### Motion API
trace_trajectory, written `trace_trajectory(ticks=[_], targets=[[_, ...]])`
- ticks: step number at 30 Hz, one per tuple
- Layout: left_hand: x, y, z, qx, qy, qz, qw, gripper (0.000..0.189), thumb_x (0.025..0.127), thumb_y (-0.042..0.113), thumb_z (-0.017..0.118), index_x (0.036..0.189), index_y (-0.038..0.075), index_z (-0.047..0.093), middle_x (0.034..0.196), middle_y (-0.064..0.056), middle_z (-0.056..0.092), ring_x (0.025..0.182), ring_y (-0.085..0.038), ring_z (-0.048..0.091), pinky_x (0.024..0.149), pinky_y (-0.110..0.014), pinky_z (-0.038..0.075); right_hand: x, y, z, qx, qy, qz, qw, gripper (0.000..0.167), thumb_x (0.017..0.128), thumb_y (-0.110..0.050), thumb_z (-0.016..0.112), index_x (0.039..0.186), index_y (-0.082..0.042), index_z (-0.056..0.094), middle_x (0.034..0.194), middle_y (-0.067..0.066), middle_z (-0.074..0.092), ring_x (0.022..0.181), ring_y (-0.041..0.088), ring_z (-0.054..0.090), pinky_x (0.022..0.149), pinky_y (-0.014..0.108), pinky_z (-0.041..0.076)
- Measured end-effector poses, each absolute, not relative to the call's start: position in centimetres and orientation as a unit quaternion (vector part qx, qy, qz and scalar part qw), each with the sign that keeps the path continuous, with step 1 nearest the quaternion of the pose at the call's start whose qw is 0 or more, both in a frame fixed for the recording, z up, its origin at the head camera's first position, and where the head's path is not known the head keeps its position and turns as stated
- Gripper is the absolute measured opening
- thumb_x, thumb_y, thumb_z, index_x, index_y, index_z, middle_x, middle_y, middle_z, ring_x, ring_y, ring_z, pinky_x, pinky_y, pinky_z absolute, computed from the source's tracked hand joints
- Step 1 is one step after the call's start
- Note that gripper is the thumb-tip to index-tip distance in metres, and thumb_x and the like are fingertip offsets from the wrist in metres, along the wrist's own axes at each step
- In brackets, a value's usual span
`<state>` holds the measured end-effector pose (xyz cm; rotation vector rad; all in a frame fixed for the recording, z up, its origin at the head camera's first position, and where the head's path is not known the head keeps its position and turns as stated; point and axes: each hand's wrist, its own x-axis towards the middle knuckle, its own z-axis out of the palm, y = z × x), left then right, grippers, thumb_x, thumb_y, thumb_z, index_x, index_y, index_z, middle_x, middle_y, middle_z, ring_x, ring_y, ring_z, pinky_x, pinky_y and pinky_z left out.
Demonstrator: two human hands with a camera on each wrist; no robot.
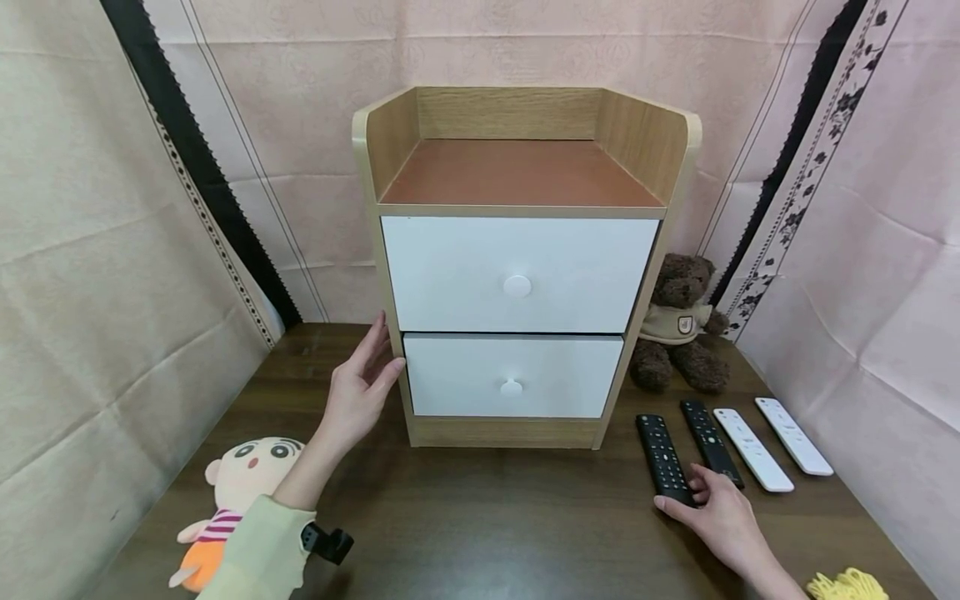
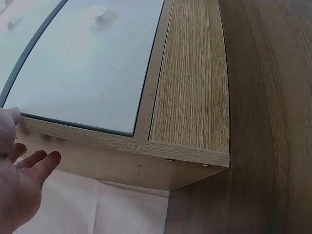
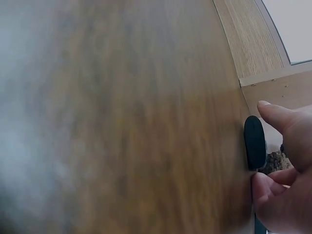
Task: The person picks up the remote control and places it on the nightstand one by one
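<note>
My left hand [image 1: 356,400] touches the left side of a small wooden cabinet [image 1: 506,432], thumb at its front edge. In the left wrist view the fingers [image 2: 43,168] spread along the cabinet's side, beside the white lower drawer [image 2: 92,68]. My right hand [image 1: 723,512] is at the near end of a black remote control [image 1: 663,454] lying on the table. In the right wrist view its thumb [image 3: 278,116] stands a little off the remote's end [image 3: 255,142], while bent fingers lie close to the opposite edge. Both cabinet drawers are closed.
Another black remote [image 1: 705,433] and two white remotes [image 1: 752,450] [image 1: 793,436] lie alongside. A brown teddy bear [image 1: 678,325] sits right of the cabinet. A plush doll [image 1: 243,483] is by my left forearm, and yellow yarn [image 1: 847,586] lies at front right. Cloth curtains [image 1: 862,275] surround the table.
</note>
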<state>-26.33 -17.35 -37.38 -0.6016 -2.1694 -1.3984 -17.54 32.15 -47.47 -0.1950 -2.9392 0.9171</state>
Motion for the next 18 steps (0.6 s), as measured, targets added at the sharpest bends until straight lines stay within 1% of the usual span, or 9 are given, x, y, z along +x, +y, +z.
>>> trace_trajectory(ticks=[6, 9, 13, 18], targets=[[-26.43, -17.2, -37.52, -0.214, -0.796, -0.513, 0.24, 0.067, 0.103, 0.013, 0.064, 0.162, 0.013, 0.032, 0.158, -0.013, 0.042, 0.14, -0.032, 0.047, 0.107, -0.05, 0.044, -17.34, 32.04, -47.53, -0.071, -0.958, 0.276, 0.029, 0.098, 0.079, -0.055, 0.085, 0.133, 0.02, 0.051, 0.101, 0.016, 0.064, 0.091, 0.028, 0.062, 0.077, 0.045, 0.051], [-26.41, -17.04, -37.44, -0.206, -0.798, -0.514, 0.238, 0.067, 0.103, 0.014, 0.065, 0.161, 0.011, 0.032, 0.158, -0.013, 0.041, 0.14, -0.032, 0.047, 0.107, -0.051, 0.044, -17.26, 32.01, -47.58, -0.07, -0.96, 0.27, 0.032, 0.098, 0.078, -0.055, 0.085, 0.132, 0.019, 0.052, 0.096, 0.011, 0.063, 0.088, 0.026, 0.06, 0.076, 0.043, 0.05], [-26.44, -16.8, -37.37, -0.2, -0.798, -0.515, 0.24, 0.066, 0.103, 0.015, 0.065, 0.16, 0.006, 0.033, 0.157, -0.016, 0.042, 0.139, -0.033, 0.047, 0.106, -0.049, 0.045, -17.18, 31.93, -47.65, -0.067, -0.963, 0.26, 0.033, 0.096, 0.077, -0.055, 0.086, 0.13, 0.019, 0.055, 0.091, 0.007, 0.06, 0.086, 0.026, 0.058, 0.076, 0.044, 0.049], [-26.64, -16.68, -37.57, -0.203, -0.794, -0.516, 0.249, 0.063, 0.103, 0.013, 0.065, 0.159, 0.005, 0.036, 0.155, -0.017, 0.045, 0.137, -0.033, 0.05, 0.104, -0.046, 0.047, -16.85, 31.83, -47.75, -0.067, -0.965, 0.247, 0.048, 0.09, 0.075, -0.055, 0.087, 0.122, 0.018, 0.061, 0.086, 0.005, 0.059, 0.08, 0.025, 0.055, 0.072, 0.042, 0.048]])
